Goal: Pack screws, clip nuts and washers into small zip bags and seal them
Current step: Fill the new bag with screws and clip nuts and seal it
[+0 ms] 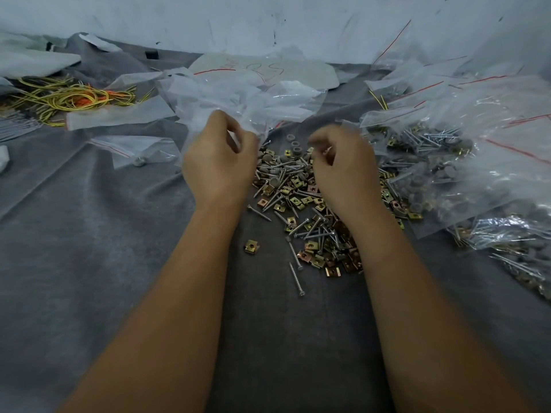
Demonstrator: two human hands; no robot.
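Observation:
A loose pile of screws, brass-coloured clip nuts and grey washers lies on the grey cloth between my hands. My left hand is at the pile's left edge, and its curled fingers pinch the lower edge of a crumpled clear bag. My right hand hovers over the pile's right side with its fingers curled. A small pale part shows between its fingertips, too small to identify. One clip nut and one long screw lie apart in front of the pile.
Several filled zip bags with red seal lines are heaped at the right. A near-empty zip bag lies on the left, with a tangle of yellow and orange wire behind it. More clear bags lie at the back, by the white wall.

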